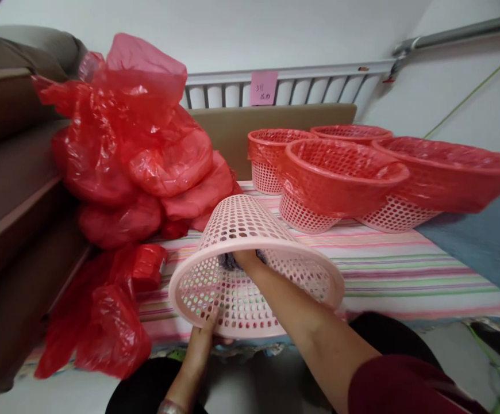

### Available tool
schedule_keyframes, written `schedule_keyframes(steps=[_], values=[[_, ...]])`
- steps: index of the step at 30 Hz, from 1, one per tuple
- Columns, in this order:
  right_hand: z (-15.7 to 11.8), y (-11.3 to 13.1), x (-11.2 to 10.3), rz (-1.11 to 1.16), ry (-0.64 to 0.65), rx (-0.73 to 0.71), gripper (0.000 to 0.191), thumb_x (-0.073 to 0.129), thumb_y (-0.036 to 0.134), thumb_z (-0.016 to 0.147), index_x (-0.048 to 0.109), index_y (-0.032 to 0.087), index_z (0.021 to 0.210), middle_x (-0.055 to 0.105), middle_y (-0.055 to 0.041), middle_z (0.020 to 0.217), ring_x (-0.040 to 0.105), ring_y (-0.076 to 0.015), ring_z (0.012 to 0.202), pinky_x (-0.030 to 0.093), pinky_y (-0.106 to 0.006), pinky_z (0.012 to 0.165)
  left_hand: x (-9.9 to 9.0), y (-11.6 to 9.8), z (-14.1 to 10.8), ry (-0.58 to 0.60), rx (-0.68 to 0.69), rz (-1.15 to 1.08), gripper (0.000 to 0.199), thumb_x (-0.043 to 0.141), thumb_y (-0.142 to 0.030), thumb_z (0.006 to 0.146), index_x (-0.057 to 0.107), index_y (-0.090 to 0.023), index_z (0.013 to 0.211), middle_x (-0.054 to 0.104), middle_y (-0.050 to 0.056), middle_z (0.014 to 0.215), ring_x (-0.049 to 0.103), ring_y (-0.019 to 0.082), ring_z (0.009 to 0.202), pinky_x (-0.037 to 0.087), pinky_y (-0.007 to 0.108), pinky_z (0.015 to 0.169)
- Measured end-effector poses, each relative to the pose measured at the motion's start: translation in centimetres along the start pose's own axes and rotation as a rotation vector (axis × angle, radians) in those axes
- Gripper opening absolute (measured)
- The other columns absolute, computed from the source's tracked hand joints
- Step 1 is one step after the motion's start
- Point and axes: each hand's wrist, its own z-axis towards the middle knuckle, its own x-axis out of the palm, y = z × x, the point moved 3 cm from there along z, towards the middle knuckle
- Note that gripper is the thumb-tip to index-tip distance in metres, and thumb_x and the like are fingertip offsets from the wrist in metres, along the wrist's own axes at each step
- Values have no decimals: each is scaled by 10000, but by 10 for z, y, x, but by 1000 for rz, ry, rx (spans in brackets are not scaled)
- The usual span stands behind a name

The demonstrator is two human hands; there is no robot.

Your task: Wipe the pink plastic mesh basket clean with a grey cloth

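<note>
Nearest my camera, a maroon sleeve leads into the bare right arm I have stretched forward. At far left, well apart from my left hand, brown cushions are stacked. Between them and that hand, a red bag lies over the near edge of the striped cloth, a red roll just beyond. Farther past the left hand, more red bags are heaped high. I have that hand grasping a pale pink basket by the low, near part of its rim. The basket lies tipped on the striped cloth, mouth facing me, around my right hand. Inside, this hand is against a dark rag; its fingers are hidden, so I cannot tell whether they are clenched. Well beyond it, a pink note sits on a white railing. Right of that hand and farther off stand four red-lined baskets. Farthest right, a grey pipe runs high.
</note>
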Motion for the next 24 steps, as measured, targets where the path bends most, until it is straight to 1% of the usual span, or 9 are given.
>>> schedule_keyframes(steps=[2,5,7,9,12,14,16,21,24], values=[[1,0,1,-54,-49,-46,476,240,365,1020,573,223,1330,635,-43,1314,464,-211,1306,323,-409,1127,-1,2,2,1,1,-20,701,745,-478,764,561,-154,1358,743,166,1086,730,322,848,609,372,536],[-7,3,4,-240,-43,-133,428,450,357,965,557,197,1347,512,-74,1462,347,-251,1410,218,-414,1178,-2,5,4,-22,-5,-42,701,739,-490,765,558,-146,1348,735,176,1096,732,337,845,612,401,534],[-18,4,5,-342,20,-122,536,552,379,918,494,158,1403,436,-133,1515,301,-302,1435,201,-462,1175,-1,7,5,-21,-13,-65,665,713,-480,793,556,-134,1338,734,187,1091,735,334,841,613,397,536],[-30,4,4,-373,111,-73,638,570,470,906,438,148,1441,407,-178,1522,335,-340,1409,255,-507,1132,0,8,6,-6,-13,-92,636,681,-461,827,539,-120,1345,743,192,1058,740,325,833,614,390,548],[-46,7,0,-400,293,-46,753,589,616,847,436,173,1437,454,-201,1467,420,-373,1332,337,-528,1049,0,10,8,12,6,-121,608,646,-454,860,521,-128,1358,750,186,1039,747,307,811,618,391,579],[-55,9,-2,-447,360,-84,805,641,626,787,443,188,1432,491,-196,1418,455,-385,1286,362,-524,1013,0,11,9,7,7,-131,583,631,-457,872,529,-131,1345,743,188,1067,750,290,800,620,380,593],[-64,12,-2,-505,337,-130,750,656,547,786,461,193,1418,526,-188,1366,491,-377,1232,377,-512,985,-1,12,11,4,6,-139,565,611,-461,885,536,-126,1334,738,192,1081,751,280,802,620,364,591],[-89,22,3,-616,141,-180,380,534,299,851,610,161,1196,629,-174,1144,549,-338,1103,393,-495,930,0,13,11,-11,-4,-163,561,623,-469,879,554,-133,1322,750,177,1032,753,274,822,618,361,622],[-112,26,4,-632,173,-189,372,554,260,797,620,138,1142,638,-183,1109,566,-340,1064,408,-488,912,2,12,8,-20,10,-181,554,654,-486,852,579,-129,1268,763,160,967,752,270,812,614,353,613]])
